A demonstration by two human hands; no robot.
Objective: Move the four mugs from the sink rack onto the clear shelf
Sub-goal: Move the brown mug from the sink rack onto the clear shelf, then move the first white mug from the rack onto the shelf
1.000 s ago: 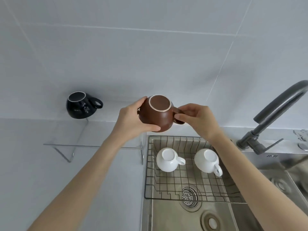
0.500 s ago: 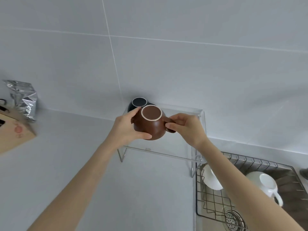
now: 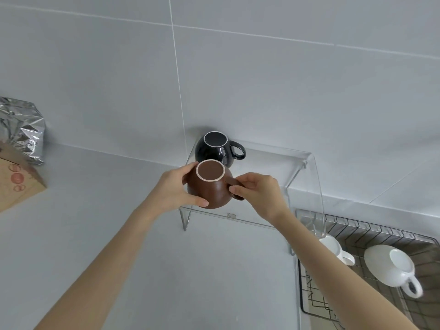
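Observation:
I hold a brown mug (image 3: 212,186) upside down over the front left of the clear shelf (image 3: 266,163). My left hand (image 3: 176,189) wraps its body and my right hand (image 3: 257,194) pinches its handle. Whether the mug touches the shelf I cannot tell. Just behind it a black mug (image 3: 215,148) stands upside down on the shelf's back left corner, handle pointing right. Two white mugs lie in the wire sink rack (image 3: 381,234) at the lower right: one (image 3: 390,265) in full sight, the other (image 3: 333,246) partly hidden by my right forearm.
A silver foil bag (image 3: 22,129) and a brown cardboard box (image 3: 16,182) stand on the counter at the far left. The grey counter (image 3: 95,210) spreads between them and the shelf. A tiled wall rises right behind the shelf.
Both hands carried the brown mug from above the sink rack leftward to the clear shelf, right in front of the black mug. My view swung left with it, and the tap went out of sight.

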